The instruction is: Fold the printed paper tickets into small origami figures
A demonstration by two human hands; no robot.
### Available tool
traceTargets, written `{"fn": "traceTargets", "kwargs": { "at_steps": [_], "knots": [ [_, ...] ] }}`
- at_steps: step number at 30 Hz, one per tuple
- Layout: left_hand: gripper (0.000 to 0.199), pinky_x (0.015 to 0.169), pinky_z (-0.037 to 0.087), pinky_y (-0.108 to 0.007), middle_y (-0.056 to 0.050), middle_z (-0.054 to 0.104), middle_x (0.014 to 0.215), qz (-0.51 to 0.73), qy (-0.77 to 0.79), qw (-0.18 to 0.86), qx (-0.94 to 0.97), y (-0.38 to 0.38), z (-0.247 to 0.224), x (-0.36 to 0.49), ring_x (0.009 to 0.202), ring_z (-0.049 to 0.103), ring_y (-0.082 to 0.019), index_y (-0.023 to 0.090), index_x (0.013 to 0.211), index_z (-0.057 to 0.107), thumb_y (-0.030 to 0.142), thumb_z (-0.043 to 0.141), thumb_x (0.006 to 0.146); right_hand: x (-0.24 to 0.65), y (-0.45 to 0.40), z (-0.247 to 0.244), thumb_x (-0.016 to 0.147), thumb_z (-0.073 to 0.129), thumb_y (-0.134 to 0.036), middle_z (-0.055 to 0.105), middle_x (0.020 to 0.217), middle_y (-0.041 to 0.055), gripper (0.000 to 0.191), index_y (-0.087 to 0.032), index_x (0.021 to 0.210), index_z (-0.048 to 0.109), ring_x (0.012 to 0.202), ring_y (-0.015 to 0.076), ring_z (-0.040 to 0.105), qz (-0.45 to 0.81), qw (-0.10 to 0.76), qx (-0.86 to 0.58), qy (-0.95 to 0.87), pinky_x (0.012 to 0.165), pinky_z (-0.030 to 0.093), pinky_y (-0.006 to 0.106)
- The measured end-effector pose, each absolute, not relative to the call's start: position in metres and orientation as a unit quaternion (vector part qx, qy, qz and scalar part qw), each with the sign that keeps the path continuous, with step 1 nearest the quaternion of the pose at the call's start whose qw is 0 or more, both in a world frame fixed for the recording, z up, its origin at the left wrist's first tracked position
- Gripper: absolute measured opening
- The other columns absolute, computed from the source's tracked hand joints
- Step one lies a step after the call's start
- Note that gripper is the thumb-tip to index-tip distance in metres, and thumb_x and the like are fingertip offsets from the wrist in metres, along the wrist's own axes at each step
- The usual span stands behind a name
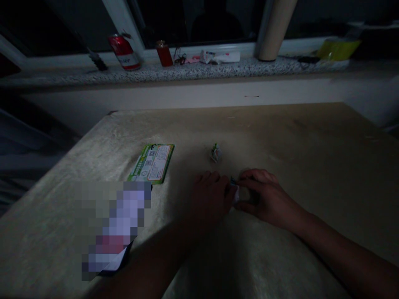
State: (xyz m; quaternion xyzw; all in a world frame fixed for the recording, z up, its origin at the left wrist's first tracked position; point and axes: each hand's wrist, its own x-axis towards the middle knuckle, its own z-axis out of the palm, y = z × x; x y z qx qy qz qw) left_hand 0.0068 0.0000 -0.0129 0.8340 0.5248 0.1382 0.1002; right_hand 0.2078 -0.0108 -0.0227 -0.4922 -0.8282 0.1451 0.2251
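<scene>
Both hands meet over the middle of the table (pixel 280 137). Between them is a small whitish piece with a dark patterned corner (pixel 236 194), perhaps folded paper; most of it is covered. My left hand (pixel 212 193) has its fingers curled down, with the thumb side gripping the piece's left edge. From the right, my right hand (pixel 264 197) pinches the piece's other edge between thumb and fingers. A little beyond the hands stands a small crumpled or folded bit of printed paper (pixel 215 153), green and white, touched by neither hand.
Left of my hands lies a green printed card or packet (pixel 152 164). Nearer is a lit phone (pixel 120 228), its screen pixelated. On the speckled windowsill (pixel 187 73) stand a red can (pixel 124 53), a red jar (pixel 164 54), a cardboard tube (pixel 276 31) and a yellow object (pixel 338 49).
</scene>
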Motion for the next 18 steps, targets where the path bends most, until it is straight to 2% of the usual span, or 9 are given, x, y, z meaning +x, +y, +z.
{"fn": "traceTargets", "kwargs": {
  "at_steps": [6, 9, 11, 15, 18],
  "knots": [
    [0.019, 0.092, 0.042, -0.045, -0.008, 0.068, 0.102, 0.139, 0.517, 0.148, 0.832, -0.001, -0.011, -0.007, 0.1, 0.059, -0.028, 0.021, 0.1, 0.07, 0.036, 0.06, 0.098, 0.208, -0.01, -0.024, 0.072, 0.088, -0.038, 0.067, 0.121, 0.009, 0.048, -0.025, 0.116, 0.074, 0.114, 0.0312, 0.061, 0.143, 0.228, -0.49, -0.829, 0.099, 0.048, 0.049],
    [0.017, 0.094, 0.042, -0.041, -0.005, 0.068, 0.106, 0.177, 0.458, 0.206, 0.846, 0.001, -0.015, -0.014, 0.103, 0.058, -0.024, 0.024, 0.111, 0.071, 0.027, 0.064, 0.096, 0.208, -0.01, -0.024, 0.072, 0.088, -0.038, 0.066, 0.121, 0.0089, 0.047, -0.026, 0.115, 0.075, 0.113, 0.0309, 0.061, 0.148, 0.224, -0.489, -0.83, 0.098, 0.048, 0.049],
    [0.013, 0.092, 0.043, -0.038, -0.003, 0.067, 0.099, 0.186, 0.419, 0.227, 0.86, 0.003, -0.018, -0.019, 0.1, 0.058, -0.022, 0.025, 0.105, 0.075, 0.026, 0.064, 0.097, 0.207, -0.011, -0.023, 0.073, 0.087, -0.039, 0.066, 0.121, 0.0088, 0.048, -0.026, 0.117, 0.074, 0.114, 0.0307, 0.06, 0.15, 0.225, -0.488, -0.83, 0.099, 0.047, 0.049],
    [0.014, 0.091, 0.042, -0.039, -0.002, 0.064, 0.099, 0.177, 0.4, 0.224, 0.871, 0.007, -0.02, -0.027, 0.1, 0.058, -0.022, 0.029, 0.104, 0.077, 0.035, 0.072, 0.093, 0.208, -0.012, -0.02, 0.075, 0.085, -0.038, 0.066, 0.122, 0.009, 0.046, -0.026, 0.117, 0.074, 0.115, 0.0306, 0.06, 0.154, 0.227, -0.483, -0.831, 0.101, 0.046, 0.049],
    [0.031, 0.093, 0.041, -0.042, -0.003, 0.062, 0.104, 0.162, 0.393, 0.231, 0.875, 0.012, -0.018, -0.031, 0.103, 0.057, -0.024, 0.034, 0.11, 0.077, 0.044, 0.082, 0.081, 0.209, -0.013, -0.018, 0.08, 0.08, -0.036, 0.065, 0.123, 0.0097, 0.042, -0.025, 0.12, 0.073, 0.116, 0.0298, 0.059, 0.163, 0.226, -0.475, -0.835, 0.101, 0.045, 0.048]
  ]
}}
